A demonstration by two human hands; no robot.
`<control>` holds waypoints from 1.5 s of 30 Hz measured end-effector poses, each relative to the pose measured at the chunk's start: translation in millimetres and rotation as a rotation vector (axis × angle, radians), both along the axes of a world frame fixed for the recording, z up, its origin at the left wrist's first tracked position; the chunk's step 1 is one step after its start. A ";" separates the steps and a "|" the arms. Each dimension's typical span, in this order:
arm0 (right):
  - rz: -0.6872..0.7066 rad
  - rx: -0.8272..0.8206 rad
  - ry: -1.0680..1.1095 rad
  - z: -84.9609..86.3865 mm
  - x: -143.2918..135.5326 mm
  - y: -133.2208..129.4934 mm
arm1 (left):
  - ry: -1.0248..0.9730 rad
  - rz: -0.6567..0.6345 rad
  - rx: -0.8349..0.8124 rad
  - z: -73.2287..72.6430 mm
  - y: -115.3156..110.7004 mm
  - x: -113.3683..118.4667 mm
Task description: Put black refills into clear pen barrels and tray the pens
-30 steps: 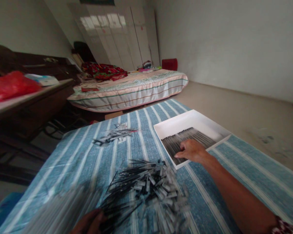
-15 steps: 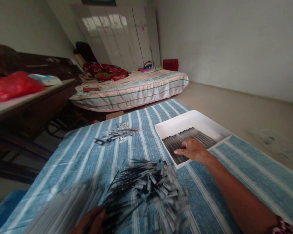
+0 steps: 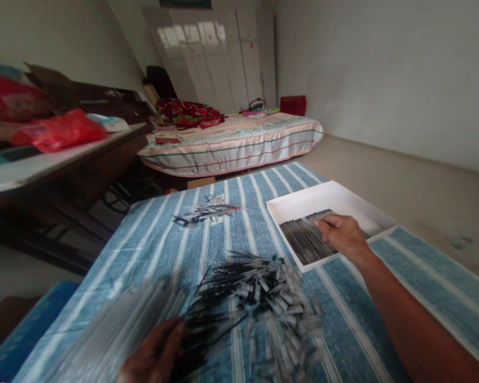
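Observation:
My right hand [image 3: 345, 234] is over the white box [image 3: 291, 203], thumb and fingers pinched together just above a row of slim dark pens [image 3: 303, 236]. Whether a pen is between those fingertips is hidden. My left hand [image 3: 155, 348], blurred, is low on the table with its fingers closed at the edge of a heap of thin black pen refills [image 3: 219, 284]; what they grip does not show. Clear caps [image 3: 287, 319] are heaped to the right of the refills. A bundle of long clear tubes, like pen barrels [image 3: 123, 319], lies to the left.
A striped blue cloth [image 3: 175, 244] covers the table. Further back lies a small pile of dark and clear pieces [image 3: 207, 213]. A side table with a red plastic bag [image 3: 67, 130] stands at left, a blue stool [image 3: 35, 330] below it, and a bed [image 3: 239, 143] beyond.
My right hand has moved along the pen row to the right and slightly farther back in the box, its fingers now pinched. The view has swung a little left.

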State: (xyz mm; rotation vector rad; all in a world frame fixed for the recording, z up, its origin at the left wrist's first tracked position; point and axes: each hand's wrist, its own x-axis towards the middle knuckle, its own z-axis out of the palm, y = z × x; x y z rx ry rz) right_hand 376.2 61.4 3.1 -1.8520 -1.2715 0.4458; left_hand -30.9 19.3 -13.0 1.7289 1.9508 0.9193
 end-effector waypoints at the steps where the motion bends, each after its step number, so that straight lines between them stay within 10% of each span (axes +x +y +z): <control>1: 0.010 0.017 0.038 3.2 -3.6 -3.0 | -0.039 0.009 -0.010 1.9 -2.1 1.4; 16: 0.700 -0.074 -0.048 13.4 -136.4 -51.2 | 0.001 0.106 0.092 3.7 -14.9 -19.2; 24: 0.850 -0.213 -0.292 0.1 -194.0 -53.8 | 0.415 0.035 -0.027 7.4 -20.9 -0.3; 45: 0.945 -0.335 -0.671 -10.9 -214.5 -58.4 | 0.660 -0.061 -0.147 9.9 -18.7 21.8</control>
